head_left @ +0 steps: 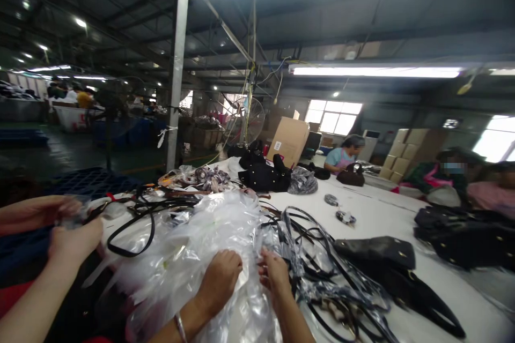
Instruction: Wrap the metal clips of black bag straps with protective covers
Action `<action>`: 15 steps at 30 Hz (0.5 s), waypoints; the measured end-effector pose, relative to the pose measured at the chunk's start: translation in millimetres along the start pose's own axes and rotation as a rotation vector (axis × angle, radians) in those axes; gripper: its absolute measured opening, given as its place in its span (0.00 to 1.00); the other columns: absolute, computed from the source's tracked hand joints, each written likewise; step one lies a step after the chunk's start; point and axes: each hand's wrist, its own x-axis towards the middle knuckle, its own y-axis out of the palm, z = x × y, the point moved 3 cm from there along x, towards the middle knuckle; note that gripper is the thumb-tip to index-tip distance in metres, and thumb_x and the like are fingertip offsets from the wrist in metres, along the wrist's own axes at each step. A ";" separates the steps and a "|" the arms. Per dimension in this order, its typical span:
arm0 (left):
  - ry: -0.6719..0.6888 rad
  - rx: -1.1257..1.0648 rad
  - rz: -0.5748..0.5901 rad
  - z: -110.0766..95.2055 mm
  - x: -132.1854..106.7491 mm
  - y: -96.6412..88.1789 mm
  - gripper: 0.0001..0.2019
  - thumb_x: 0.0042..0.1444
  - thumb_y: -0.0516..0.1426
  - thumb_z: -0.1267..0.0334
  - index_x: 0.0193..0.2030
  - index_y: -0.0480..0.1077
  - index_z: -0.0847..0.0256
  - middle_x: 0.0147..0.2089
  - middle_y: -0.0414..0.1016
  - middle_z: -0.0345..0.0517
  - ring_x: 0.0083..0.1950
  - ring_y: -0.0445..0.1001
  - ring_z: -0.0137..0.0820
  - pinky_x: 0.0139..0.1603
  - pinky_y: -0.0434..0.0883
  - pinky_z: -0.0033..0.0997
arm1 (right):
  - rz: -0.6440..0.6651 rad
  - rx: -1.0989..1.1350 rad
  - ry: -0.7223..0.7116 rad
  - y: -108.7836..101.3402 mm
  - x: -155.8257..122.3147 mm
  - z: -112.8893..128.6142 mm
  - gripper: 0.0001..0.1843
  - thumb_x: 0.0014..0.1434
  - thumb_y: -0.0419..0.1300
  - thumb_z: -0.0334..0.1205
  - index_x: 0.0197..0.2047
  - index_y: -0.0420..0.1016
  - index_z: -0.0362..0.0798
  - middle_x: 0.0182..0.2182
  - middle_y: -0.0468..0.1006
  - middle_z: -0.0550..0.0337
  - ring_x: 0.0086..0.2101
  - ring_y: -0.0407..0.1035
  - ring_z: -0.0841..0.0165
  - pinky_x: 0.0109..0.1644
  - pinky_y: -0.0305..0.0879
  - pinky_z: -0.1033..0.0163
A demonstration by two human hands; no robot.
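My left hand (219, 278) and my right hand (274, 273) rest close together on a heap of clear plastic bags (201, 246) at the near edge of the white table (386, 214). Both hands have their fingers curled into the crinkled plastic, gripping it. A bracelet circles my left wrist. Black straps (137, 220) loop out from under the heap on the left, and more straps in clear sleeves (322, 268) lie tangled just right of my right hand.
A co-worker's two hands (60, 225) handle a small clear bag at the far left. Black handbags lie at the right (382, 252) and at the table's far end (265, 174). Seated people work at the back right, beside cardboard boxes (289, 139). A steel post (175, 80) stands behind.
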 end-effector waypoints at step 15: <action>0.076 0.044 0.026 11.3 -11.0 23.8 0.09 0.64 0.51 0.74 0.37 0.70 0.61 0.39 0.73 0.48 0.43 0.69 0.41 0.51 0.63 0.45 | 0.360 0.397 0.007 -31.0 -111.9 11.1 0.40 0.36 0.79 0.50 0.50 0.70 0.49 0.25 0.78 0.63 0.15 0.57 0.79 0.18 0.50 0.72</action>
